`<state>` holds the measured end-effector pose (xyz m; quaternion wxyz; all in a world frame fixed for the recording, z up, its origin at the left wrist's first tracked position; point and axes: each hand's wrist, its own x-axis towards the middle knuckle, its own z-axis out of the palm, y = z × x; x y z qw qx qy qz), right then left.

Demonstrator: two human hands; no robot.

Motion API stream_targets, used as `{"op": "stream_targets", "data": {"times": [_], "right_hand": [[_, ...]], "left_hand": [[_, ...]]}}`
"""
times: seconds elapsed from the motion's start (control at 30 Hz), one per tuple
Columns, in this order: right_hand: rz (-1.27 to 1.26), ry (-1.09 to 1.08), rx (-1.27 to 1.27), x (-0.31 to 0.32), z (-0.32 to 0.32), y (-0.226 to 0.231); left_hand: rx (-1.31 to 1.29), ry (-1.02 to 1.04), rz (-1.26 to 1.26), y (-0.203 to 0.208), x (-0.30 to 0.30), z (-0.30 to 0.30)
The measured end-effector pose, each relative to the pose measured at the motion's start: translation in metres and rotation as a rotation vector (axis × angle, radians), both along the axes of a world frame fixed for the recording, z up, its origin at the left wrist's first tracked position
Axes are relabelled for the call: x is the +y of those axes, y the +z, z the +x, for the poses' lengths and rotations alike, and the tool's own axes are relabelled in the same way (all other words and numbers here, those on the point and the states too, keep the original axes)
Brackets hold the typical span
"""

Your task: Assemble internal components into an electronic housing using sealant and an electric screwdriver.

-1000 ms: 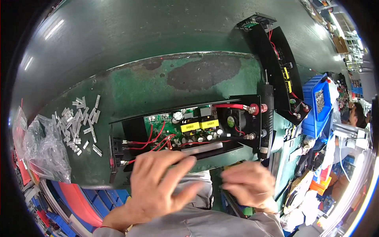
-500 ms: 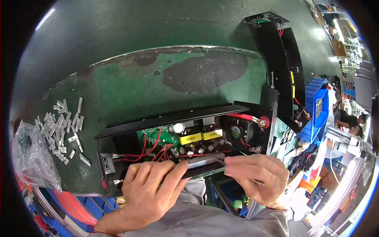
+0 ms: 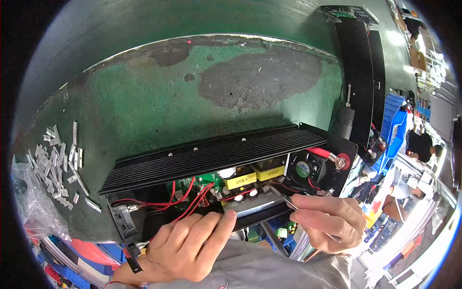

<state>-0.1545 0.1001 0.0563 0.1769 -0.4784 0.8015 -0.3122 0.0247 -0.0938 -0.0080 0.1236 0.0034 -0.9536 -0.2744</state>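
Note:
A long black ribbed metal housing (image 3: 211, 161) lies open in front of me. Inside it are a green circuit board (image 3: 208, 180), two yellow-wrapped transformers (image 3: 240, 181), red wires (image 3: 198, 198) and a fan (image 3: 308, 168) at the right end. My left hand (image 3: 190, 243) is closed over the near side of the housing, its index finger against a silver metal bar (image 3: 255, 207); some fingertips are hidden. Metal tweezers (image 3: 286, 198) are pinched in my right hand (image 3: 332, 222), their tips pointing into the housing beside the bar's right end.
Many small silver metal strips (image 3: 57, 166) lie scattered at the left, next to a clear plastic bag (image 3: 41, 204). A second black housing (image 3: 358, 72) and a dark-handled screwdriver (image 3: 345, 120) are at the right, near a blue bin (image 3: 391, 130). A green worktop (image 3: 159, 106) spreads behind.
The housing has tipped, so more of its far wall's ribbed outer face shows. The view has shifted too. My right hand keeps the tweezers, and my left stays on the near side.

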Motion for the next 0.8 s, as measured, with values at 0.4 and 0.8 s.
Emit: {"op": "stream_targets", "data": {"times": [0.4,0.8], "right_hand": [[0.010,-0.083,-0.038,-0.008,0.011,0.008],[-0.277,0.230,-0.077,-0.054,0.051,0.022]], "left_hand": [[0.033,0.014,-0.029,0.001,0.003,0.007],[0.352,0.120,0.403,0.033,0.008,0.037]]}}
